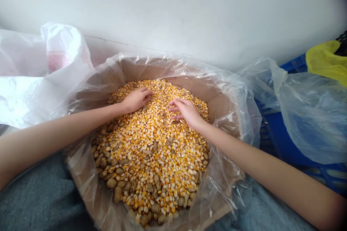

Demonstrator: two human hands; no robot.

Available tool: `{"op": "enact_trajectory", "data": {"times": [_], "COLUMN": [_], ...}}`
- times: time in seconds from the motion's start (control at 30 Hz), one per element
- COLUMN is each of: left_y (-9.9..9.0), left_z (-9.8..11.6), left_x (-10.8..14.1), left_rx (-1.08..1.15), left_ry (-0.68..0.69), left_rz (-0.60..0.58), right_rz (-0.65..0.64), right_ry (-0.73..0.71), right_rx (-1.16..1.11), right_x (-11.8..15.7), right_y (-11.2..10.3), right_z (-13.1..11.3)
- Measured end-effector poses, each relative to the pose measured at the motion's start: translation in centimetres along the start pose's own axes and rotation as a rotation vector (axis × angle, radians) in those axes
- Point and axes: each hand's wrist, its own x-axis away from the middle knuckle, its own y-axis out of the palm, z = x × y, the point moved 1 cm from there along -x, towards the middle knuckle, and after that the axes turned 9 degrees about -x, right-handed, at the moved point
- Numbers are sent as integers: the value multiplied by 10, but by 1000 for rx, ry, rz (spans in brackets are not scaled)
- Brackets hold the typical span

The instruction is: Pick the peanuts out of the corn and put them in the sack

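Loose yellow and white corn kernels fill a cardboard box lined with a clear plastic bag. Unshelled peanuts are mixed among the kernels, thickest along the near and left sides. My left hand rests palm down on the corn towards the back, its fingers loosely bent and slightly parted. Over the corn to its right, my right hand has its fingers spread, with no held object visible. The two hands are apart, and their palms are hidden.
A white woven sack stands left of the box. On the right is a blue plastic crate with clear plastic film and a yellow bag over it. Behind the box rises a white wall.
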Motion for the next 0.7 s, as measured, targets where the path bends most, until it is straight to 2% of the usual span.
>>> {"op": "enact_trajectory", "data": {"times": [0.2, 0.37, 0.43, 0.53, 0.63, 0.7], "left_y": [-8, -15, -17, -20, -24, -27], "left_z": [8, 22, 27, 34, 41, 46], "left_x": [5, 7, 7, 7, 10, 13], "left_rx": [60, 274, 480, 1041, 1616, 1805], "left_ry": [12, -5, -61, -300, -510, -569], "left_rz": [43, 48, 7, -113, -196, -233], "right_rz": [-76, -230, -311, -378, -382, -380], "right_ry": [-63, -323, -439, -563, -606, -614], "right_rx": [114, 568, 748, 933, 1055, 1117], "right_x": [-2, 0, 3, 8, 10, 10], "right_y": [-2, -2, 0, 1, 1, 0], "right_z": [2, 7, 8, 8, 7, 7]}}
